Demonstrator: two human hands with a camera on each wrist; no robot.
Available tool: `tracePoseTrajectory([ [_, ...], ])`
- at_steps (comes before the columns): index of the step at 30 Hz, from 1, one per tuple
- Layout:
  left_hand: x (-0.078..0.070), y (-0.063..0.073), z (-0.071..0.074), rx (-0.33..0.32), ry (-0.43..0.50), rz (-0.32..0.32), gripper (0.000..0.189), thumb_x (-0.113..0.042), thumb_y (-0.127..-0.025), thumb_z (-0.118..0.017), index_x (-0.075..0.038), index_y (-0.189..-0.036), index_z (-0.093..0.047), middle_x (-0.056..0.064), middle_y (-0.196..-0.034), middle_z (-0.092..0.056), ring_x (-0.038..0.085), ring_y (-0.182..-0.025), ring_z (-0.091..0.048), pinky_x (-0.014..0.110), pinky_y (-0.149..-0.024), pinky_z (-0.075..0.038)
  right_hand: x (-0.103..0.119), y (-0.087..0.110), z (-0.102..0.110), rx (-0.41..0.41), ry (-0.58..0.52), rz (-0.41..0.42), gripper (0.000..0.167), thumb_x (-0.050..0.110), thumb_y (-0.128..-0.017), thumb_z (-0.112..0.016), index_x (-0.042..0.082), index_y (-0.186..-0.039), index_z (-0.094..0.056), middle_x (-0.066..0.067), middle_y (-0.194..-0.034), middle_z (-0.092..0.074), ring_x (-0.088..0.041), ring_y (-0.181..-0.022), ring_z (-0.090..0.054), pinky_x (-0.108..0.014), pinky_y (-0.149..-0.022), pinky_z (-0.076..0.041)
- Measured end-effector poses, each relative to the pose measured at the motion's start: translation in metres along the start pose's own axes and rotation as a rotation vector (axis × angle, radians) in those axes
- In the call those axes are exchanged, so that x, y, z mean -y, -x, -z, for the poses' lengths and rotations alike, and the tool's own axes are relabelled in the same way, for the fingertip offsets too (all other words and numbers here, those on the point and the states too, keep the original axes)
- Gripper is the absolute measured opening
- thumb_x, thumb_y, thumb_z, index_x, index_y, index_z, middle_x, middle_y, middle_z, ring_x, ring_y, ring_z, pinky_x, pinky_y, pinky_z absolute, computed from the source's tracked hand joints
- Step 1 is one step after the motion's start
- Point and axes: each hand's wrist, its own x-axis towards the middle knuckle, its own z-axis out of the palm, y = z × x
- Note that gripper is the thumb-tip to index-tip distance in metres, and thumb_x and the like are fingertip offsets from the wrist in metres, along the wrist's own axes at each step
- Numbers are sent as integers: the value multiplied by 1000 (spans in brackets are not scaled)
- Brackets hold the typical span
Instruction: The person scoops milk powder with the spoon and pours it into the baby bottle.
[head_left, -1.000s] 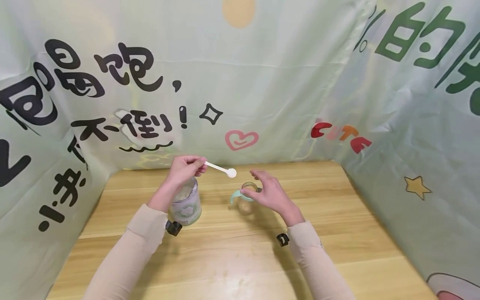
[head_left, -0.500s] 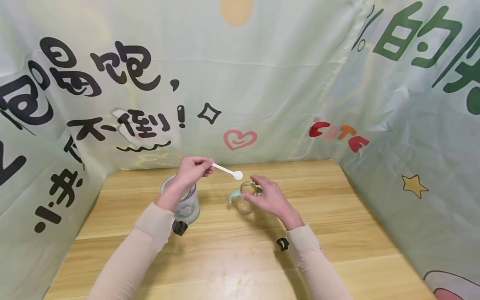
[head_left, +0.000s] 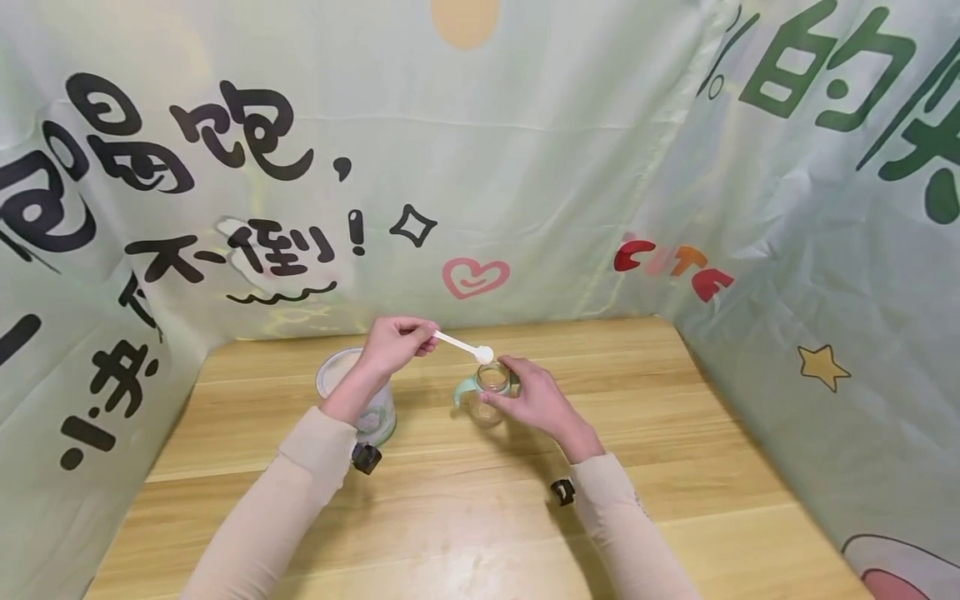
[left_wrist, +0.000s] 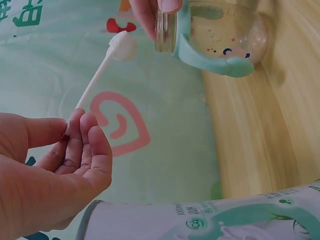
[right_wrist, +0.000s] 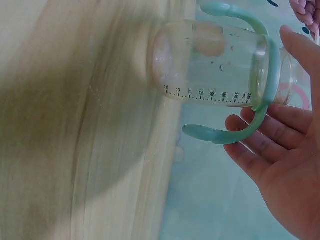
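My left hand (head_left: 396,343) pinches the thin handle of a white measuring scoop (head_left: 483,354) between thumb and fingers. White powder heaps in the scoop's bowl, which hangs just above and beside the mouth of a clear baby bottle (head_left: 486,411). The bottle stands upright on the table, with a mint-green collar and two curved handles (left_wrist: 215,62); printed volume marks run up its side. My right hand (head_left: 543,402) holds the bottle round its neck, thumb on the near side and fingers by the collar in the right wrist view. Below my left wrist stands a powder tin (head_left: 380,419), partly hidden by the forearm.
The wooden table (head_left: 450,517) carries the tin on the left and the bottle near the middle. Printed cloth walls (head_left: 555,183) rise behind and at both sides. A dark wrist camera (head_left: 367,457) sits under the left cuff, another (head_left: 562,492) by the right.
My left hand has moved right with the scoop, from over the tin toward the bottle mouth. My right hand has closed in on the bottle's neck. More of the tin's rim shows.
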Motion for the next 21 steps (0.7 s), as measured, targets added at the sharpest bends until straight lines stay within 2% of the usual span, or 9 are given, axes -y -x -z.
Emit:
tracePoseTrajectory([
  [6, 2, 1, -4, 9, -8, 1, 23, -8, -103, -66, 9, -116, -75, 3, -82, -79, 5, -71, -71, 22, -73, -62, -2, 1, -1, 5, -11, -14, 69, 45, -88, -85, 9, -142, -62, -15, -132, -71, -32, -122, -67, -51, -106, -55],
  [10, 3, 2, -6, 24, -27, 8, 21, -7, -103, -66, 8, -114, -76, 14, -93, -81, 9, -75, -72, 23, -74, -62, -4, 0, -2, 5, -5, -12, 71, 46, -88, -84, 8, -144, -61, -16, -133, -70, -33, -122, -67, -52, -106, -55],
  [13, 3, 2, -7, 33, -43, 15, 21, -7, -103, -66, 7, -114, -77, 19, -98, -80, 11, -78, -73, 22, -74, -62, -5, 0, -3, 6, 0, -11, 73, 46, -89, -84, 6, -145, -61, -17, -134, -70, -33, -122, -67, -52, -104, -56],
  [15, 4, 2, -8, 39, -54, 18, 22, -7, -103, -66, 8, -115, -76, 16, -95, -81, 13, -79, -74, 22, -74, -62, -5, 0, -4, 9, 4, -11, 73, 46, -89, -83, 6, -145, -60, -17, -135, -69, -33, -123, -67, -52, -104, -56],
  [21, 6, 5, -8, 59, -102, 14, 23, -8, -103, -66, 8, -116, -77, 13, -92, -81, 7, -76, -71, 27, -80, -63, -6, -1, -5, 21, 8, -24, 75, 48, -90, -82, 5, -147, -59, -17, -139, -68, -34, -126, -66, -52, -106, -55],
])
